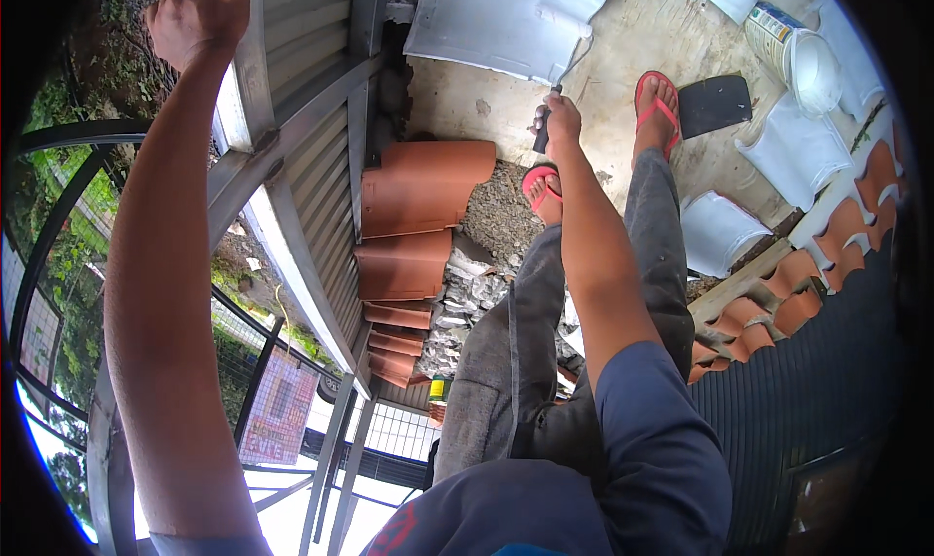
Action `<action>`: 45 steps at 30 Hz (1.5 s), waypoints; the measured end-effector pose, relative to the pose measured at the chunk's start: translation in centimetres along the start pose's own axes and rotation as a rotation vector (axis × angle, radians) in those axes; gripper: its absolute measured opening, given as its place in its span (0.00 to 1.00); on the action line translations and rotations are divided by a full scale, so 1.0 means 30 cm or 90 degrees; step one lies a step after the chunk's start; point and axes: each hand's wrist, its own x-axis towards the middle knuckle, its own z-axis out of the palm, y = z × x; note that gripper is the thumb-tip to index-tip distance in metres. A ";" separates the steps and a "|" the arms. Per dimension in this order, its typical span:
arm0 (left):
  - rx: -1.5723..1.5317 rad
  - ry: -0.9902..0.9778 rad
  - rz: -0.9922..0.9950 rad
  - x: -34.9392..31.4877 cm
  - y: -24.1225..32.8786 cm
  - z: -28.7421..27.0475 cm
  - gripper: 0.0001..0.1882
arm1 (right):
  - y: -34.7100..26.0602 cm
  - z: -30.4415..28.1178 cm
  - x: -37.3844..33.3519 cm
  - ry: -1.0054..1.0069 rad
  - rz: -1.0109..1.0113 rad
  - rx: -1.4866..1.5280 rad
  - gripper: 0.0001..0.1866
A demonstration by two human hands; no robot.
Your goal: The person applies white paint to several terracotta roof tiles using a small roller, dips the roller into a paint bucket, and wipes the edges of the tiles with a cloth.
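My right hand (558, 126) is closed round the dark handle of a paint roller (542, 140). Its thin bent metal rod reaches up to the edge of a white-coated roof tile sheet (496, 21); the roller head itself is hard to make out. My left hand (201, 16) is stretched out to the top left, beside a metal frame post (255, 70). Its fingers are curled around something dark grey, mostly cut off by the picture's edge.
My feet in red sandals (654, 108) stand on a pale, stained surface. A black flat piece (715, 106), a white bucket (812, 70) and white-coated tiles (798, 152) lie to the right. Terracotta tiles (428, 191) and rubble (477, 298) lie left; a corrugated metal wall (321, 167) rises there.
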 end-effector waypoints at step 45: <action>-0.044 -0.053 -0.051 0.013 0.018 -0.072 0.35 | -0.323 0.437 0.040 0.144 -0.182 -0.233 0.14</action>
